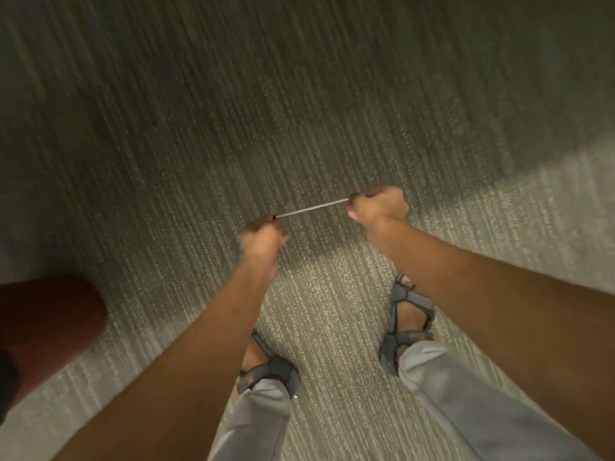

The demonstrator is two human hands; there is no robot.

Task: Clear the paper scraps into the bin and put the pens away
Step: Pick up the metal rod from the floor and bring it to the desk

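Observation:
I look straight down at a striped carpet. A thin grey stick-like thing, possibly a pen or a sheet of paper seen edge-on (312, 207), spans between my two fists. My left hand (263, 239) grips its left end and my right hand (379, 204) grips its right end. Both hands are held out in front of me above the floor. No bin and no paper scraps show in this blurred view.
My feet in grey sandals (410, 314) (269, 371) and light grey trousers stand on the carpet (299, 94). A dark reddish rounded object (50, 324) sits at the left edge. A lighter patch of floor lies at the right.

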